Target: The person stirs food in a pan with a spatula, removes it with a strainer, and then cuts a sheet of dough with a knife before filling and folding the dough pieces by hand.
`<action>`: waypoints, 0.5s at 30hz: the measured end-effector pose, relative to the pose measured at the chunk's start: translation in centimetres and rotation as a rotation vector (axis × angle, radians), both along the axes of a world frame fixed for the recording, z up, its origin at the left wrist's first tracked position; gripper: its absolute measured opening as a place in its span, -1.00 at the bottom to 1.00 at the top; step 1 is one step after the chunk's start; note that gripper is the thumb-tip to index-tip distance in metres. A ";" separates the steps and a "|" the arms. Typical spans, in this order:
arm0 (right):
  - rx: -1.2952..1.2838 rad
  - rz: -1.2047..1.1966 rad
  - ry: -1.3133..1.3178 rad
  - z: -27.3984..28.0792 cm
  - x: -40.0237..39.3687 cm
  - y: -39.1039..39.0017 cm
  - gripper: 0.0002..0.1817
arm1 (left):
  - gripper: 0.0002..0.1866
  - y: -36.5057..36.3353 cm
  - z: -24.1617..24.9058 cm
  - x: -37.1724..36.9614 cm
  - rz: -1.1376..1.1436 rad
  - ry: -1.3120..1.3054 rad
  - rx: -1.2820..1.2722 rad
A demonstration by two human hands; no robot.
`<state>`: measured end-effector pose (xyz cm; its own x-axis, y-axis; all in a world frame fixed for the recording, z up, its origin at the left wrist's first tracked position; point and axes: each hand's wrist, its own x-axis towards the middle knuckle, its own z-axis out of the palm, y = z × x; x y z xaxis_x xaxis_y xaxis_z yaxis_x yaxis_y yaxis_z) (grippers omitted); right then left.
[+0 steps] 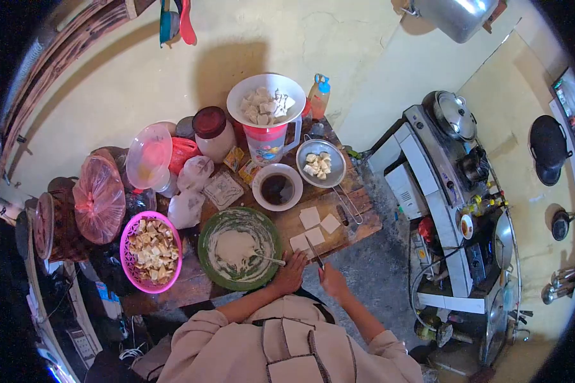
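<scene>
My right hand (332, 281) is closed round the handle of a knife (315, 251), its blade lying across a flat white square (298, 242) that looks like tofu. My left hand (291, 272) rests at the near edge of that square, fingers stretched out, between it and the green bowl. More white squares (310, 217) lie just beyond on a wooden cutting board (340, 207). To the left, the green bowl (206, 255) contains thick white batter (235, 247) and a spoon (269, 259).
A pink basket (125, 268) of cut pieces stands at left. Behind the board are a bowl of dark liquid (276, 204), a strainer (338, 167) with pale chunks, and a jug (262, 143) topped by a filled white bowl (236, 115). A stove (428, 147) stands at right.
</scene>
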<state>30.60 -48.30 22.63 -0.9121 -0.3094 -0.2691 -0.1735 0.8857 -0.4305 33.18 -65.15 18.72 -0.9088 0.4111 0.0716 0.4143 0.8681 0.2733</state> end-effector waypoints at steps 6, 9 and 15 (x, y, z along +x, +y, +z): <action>0.093 -0.050 0.072 -0.4 2.5 0.4 -0.68 | -0.34 -0.1 -0.2 -0.5 0.026 0.002 -0.025; 0.132 -0.009 0.072 1.0 2.0 0.3 -0.68 | -0.33 -0.1 -0.3 -0.6 0.030 -0.010 -0.028; 0.264 0.035 0.232 -0.3 -1.1 0.1 -0.68 | -0.36 0.5 -1.5 -1.5 0.119 -0.036 0.310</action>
<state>29.52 -48.24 22.36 -0.9484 -0.2887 -0.1309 -0.2718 0.9531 -0.1330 31.63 -64.70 17.18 -0.9534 0.2657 0.1432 0.3001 0.7832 0.5445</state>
